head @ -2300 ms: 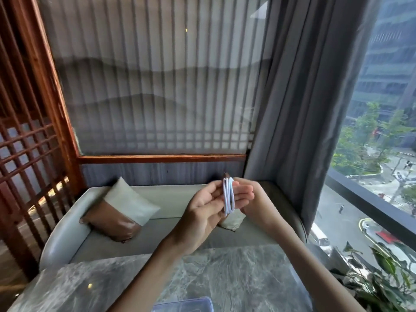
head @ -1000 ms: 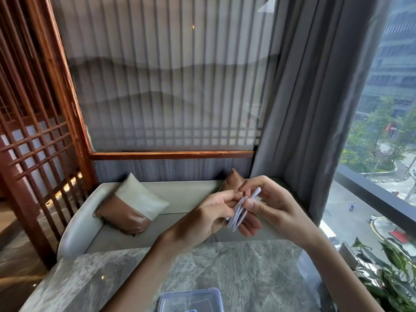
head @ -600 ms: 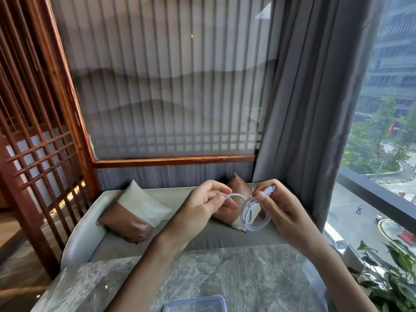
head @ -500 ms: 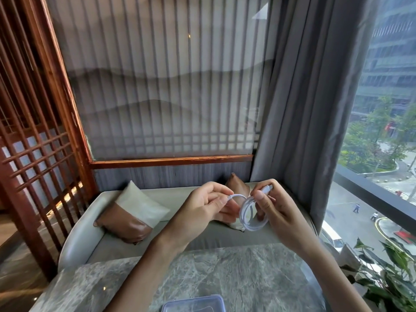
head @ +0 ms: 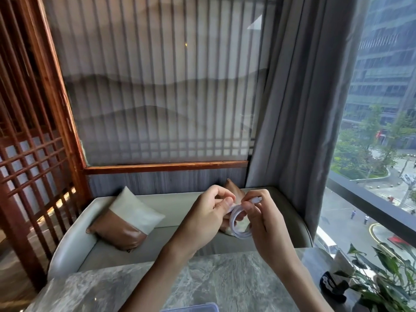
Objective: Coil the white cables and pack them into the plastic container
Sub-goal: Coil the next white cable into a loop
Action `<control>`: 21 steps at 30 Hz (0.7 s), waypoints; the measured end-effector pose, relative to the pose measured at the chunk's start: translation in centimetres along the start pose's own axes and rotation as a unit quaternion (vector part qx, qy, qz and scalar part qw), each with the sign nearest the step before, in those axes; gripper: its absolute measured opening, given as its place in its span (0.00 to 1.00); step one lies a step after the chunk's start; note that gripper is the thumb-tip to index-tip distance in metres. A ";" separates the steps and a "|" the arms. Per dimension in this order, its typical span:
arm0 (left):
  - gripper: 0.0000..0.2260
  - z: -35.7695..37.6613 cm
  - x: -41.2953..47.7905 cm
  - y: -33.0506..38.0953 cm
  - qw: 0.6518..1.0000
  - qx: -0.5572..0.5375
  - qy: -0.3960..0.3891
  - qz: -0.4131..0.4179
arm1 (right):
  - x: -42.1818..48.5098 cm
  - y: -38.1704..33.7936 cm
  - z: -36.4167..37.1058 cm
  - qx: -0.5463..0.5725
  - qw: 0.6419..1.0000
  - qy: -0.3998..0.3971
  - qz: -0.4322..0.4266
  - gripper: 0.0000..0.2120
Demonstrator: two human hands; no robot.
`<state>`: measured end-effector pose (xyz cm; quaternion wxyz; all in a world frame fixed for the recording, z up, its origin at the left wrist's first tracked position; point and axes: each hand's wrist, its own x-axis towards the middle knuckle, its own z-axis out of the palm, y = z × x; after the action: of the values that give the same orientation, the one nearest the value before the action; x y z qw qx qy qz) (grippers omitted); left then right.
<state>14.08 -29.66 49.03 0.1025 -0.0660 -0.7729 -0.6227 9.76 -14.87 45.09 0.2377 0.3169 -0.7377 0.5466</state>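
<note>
White cable [head: 238, 224] coiled | left hand [head: 206, 213] pinching loop | right hand [head: 263, 218] fingers closed on plug end

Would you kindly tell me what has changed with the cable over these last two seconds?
The white cable, earlier a flat bundle across the left hand, now hangs as a round loop, its plug pinched by the right hand. Both hands still hold it above the table.

high-rise lounge, sofa [head: 180, 244], marble table [head: 213, 284], curtain [head: 299, 109]
</note>
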 end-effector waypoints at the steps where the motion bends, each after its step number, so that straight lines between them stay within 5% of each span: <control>1: 0.07 -0.3 0.0 0.1 1.000 0.020 0.005 0.000 | 0.0 0.0 0.0 -0.023 1.000 0.003 -0.007 0.09; 12: 0.09 -2.3 -1.1 1.0 0.990 -0.135 -0.032 -0.032 | -0.1 -0.2 -0.5 -0.125 0.991 0.011 -0.053 0.06; 17: 0.09 -1.5 -1.4 -0.1 0.986 -0.147 -0.069 -0.032 | -0.1 -0.5 -0.4 -0.068 0.995 0.006 -0.067 0.13; 21: 0.17 -0.8 -1.6 -0.9 0.984 -0.141 -0.102 -0.048 | -0.2 -0.8 -0.2 0.069 0.996 -0.042 -0.025 0.07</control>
<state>15.46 -30.58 47.99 -0.0168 -0.1060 -0.6858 -0.7199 10.45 -14.79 45.57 0.1979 0.3734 -0.6995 0.5763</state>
